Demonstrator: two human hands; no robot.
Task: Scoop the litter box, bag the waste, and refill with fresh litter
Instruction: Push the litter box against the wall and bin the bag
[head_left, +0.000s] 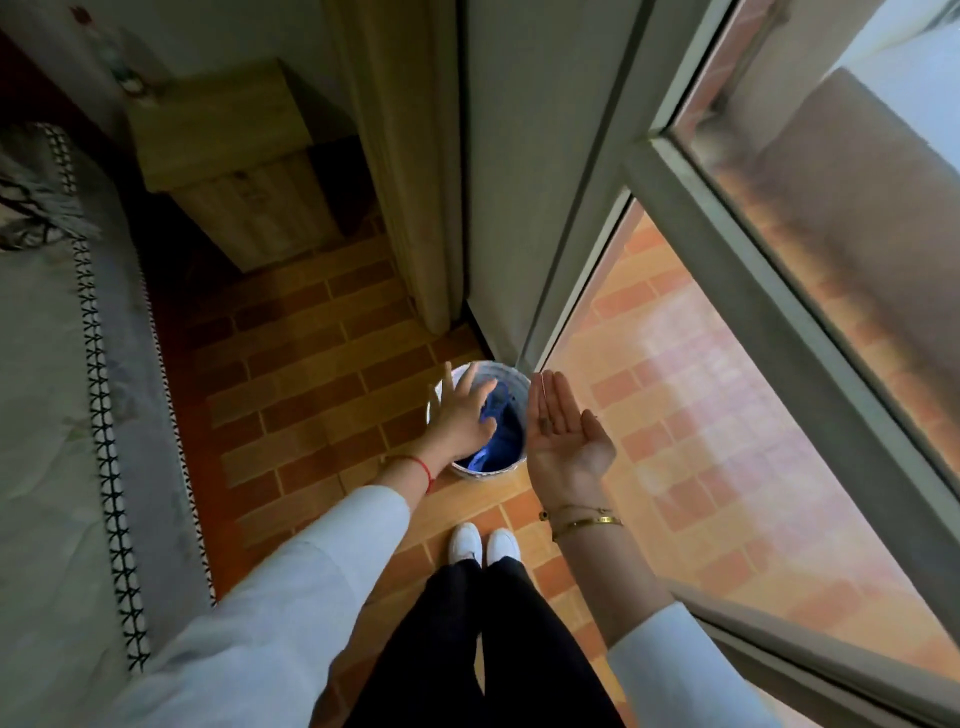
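Observation:
A small round white bin (511, 375) stands on the tiled floor by the door frame, lined with a blue bag (503, 441). My left hand (461, 413) hovers over the bin's left rim, palm down, fingers spread, holding nothing. To the right of the bin my right hand (563, 431) is turned palm up with fingers straight; a few dark specks lie on the palm. No litter box, scoop or litter bag is in view.
A bed with a grey cover (57, 395) fills the left side. A wooden bedside cabinet (234, 156) stands at the back. A glass sliding door (753, 364) runs along the right. My white shoes (483, 543) stand on the brick-pattern floor (311, 374) just behind the bin.

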